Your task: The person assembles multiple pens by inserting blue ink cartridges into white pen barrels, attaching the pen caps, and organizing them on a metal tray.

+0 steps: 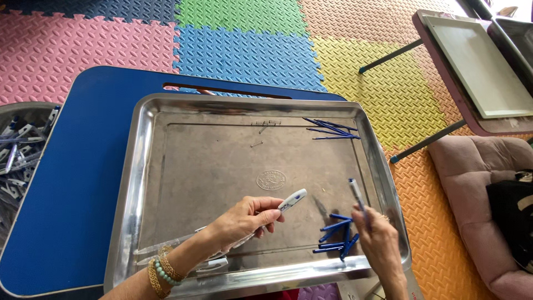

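Holding a white pen barrel (pixel 288 201) pinched in left hand (pixel 241 222) grip, a slim refill (pixel 357 195) upright in right hand (pixel 380 241), over blue parts (pixel 338 236) gathered in steel tray (pixel 139 183) for reach.

White pen barrel (pixel 291 200) and blue-tipped refill (pixel 356 195), both raised above tray.
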